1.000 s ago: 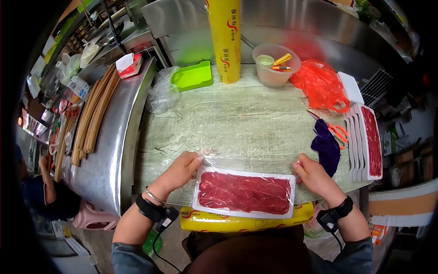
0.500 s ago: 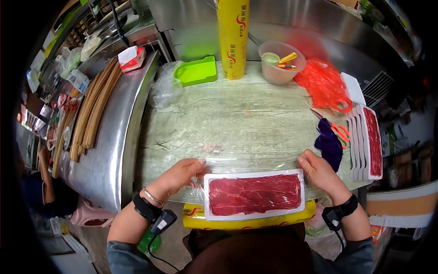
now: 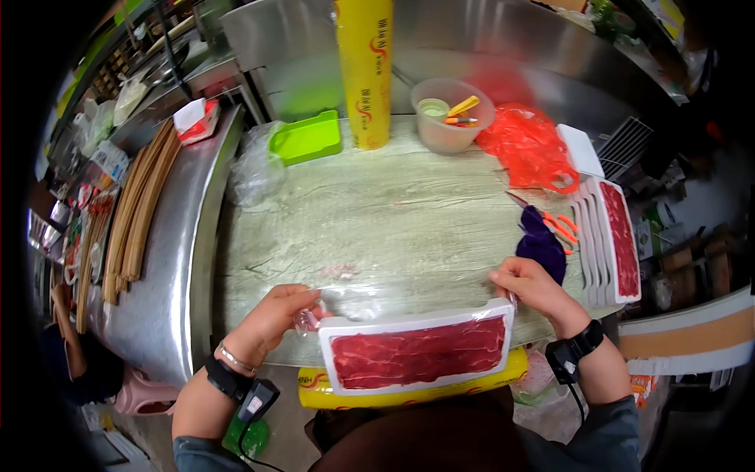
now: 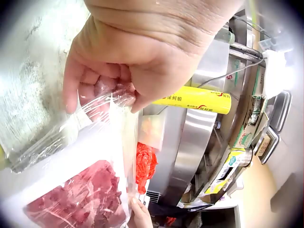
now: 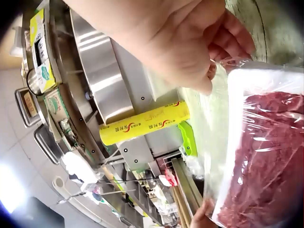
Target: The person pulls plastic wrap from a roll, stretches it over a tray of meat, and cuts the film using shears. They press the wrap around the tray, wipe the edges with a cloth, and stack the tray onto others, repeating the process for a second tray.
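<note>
A white tray of sliced red meat (image 3: pixel 417 354), covered by clear cling film (image 4: pixel 114 99), is tilted between my two hands at the table's front edge. At its left end my left hand (image 3: pixel 271 316) pinches a gathered bunch of the film. My right hand (image 3: pixel 539 287) pinches film at the tray's far right corner, its thumb and fingers curled in. Wrinkles and shine in the film run across the meat in the right wrist view. A yellow cling film roll (image 3: pixel 314 391) lies just below the tray, partly hidden by it.
Another yellow roll (image 3: pixel 368 86) stands upright at the back, beside a green tray (image 3: pixel 308 138) and a plastic tub (image 3: pixel 450 138). On the right are a red bag (image 3: pixel 527 145), scissors (image 3: pixel 560 228), a dark purple cloth (image 3: pixel 540 244) and stacked white trays (image 3: pixel 594 240). Skewers (image 3: pixel 141 212) lie left.
The tray has tipped, so its far side wall now shows. My left hand has gathered film at the left end, and the right hand has curled in at the right corner. The head view has shifted.
</note>
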A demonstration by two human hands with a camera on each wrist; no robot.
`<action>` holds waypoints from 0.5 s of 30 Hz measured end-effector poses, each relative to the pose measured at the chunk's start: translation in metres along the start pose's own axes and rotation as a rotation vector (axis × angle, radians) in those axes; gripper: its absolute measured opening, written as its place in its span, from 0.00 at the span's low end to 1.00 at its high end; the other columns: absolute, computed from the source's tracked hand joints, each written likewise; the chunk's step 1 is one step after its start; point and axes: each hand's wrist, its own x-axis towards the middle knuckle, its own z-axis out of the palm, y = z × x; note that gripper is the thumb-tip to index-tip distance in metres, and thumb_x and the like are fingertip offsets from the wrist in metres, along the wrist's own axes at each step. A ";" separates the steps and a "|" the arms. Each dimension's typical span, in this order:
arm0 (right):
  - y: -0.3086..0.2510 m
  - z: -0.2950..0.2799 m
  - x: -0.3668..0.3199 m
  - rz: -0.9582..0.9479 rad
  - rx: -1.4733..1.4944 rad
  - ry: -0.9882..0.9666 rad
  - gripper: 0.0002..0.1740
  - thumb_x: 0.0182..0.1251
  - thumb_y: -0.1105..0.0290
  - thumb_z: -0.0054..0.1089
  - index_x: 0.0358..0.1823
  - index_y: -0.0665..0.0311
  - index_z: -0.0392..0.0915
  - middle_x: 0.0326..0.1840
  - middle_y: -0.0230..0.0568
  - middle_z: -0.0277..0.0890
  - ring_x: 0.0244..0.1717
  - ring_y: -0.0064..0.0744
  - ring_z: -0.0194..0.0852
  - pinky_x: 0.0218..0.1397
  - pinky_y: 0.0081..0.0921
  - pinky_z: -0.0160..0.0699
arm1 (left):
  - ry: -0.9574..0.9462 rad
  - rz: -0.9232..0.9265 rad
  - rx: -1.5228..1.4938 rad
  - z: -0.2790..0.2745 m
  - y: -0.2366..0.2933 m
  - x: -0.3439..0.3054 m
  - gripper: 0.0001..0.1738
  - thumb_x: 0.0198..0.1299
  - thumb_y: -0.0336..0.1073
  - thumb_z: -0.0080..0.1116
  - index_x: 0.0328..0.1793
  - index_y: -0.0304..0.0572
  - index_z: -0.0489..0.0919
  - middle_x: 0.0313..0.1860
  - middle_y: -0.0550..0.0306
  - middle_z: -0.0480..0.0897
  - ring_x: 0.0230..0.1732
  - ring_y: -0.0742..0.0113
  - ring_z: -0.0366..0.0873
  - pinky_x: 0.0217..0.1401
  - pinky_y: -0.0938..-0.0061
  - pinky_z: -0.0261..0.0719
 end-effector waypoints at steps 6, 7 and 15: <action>0.001 -0.006 -0.015 0.178 0.310 -0.083 0.12 0.67 0.64 0.69 0.31 0.58 0.75 0.22 0.29 0.76 0.19 0.16 0.67 0.21 0.16 0.62 | 0.050 0.079 -0.068 0.012 -0.009 -0.006 0.15 0.68 0.36 0.58 0.25 0.47 0.74 0.21 0.63 0.79 0.22 0.76 0.73 0.27 0.80 0.71; 0.001 -0.005 -0.018 0.194 0.334 -0.076 0.11 0.66 0.64 0.69 0.32 0.58 0.75 0.22 0.29 0.76 0.19 0.16 0.67 0.21 0.16 0.61 | 0.053 0.088 -0.061 0.014 -0.010 -0.009 0.15 0.68 0.36 0.58 0.25 0.47 0.74 0.21 0.64 0.78 0.22 0.76 0.72 0.26 0.80 0.70; 0.021 0.003 -0.031 0.158 0.580 -0.143 0.12 0.70 0.68 0.64 0.50 0.55 0.72 0.25 0.26 0.75 0.19 0.14 0.62 0.19 0.16 0.54 | 0.061 0.054 -0.133 0.033 -0.013 -0.023 0.08 0.65 0.26 0.53 0.48 0.44 0.77 0.27 0.61 0.81 0.24 0.75 0.78 0.24 0.81 0.70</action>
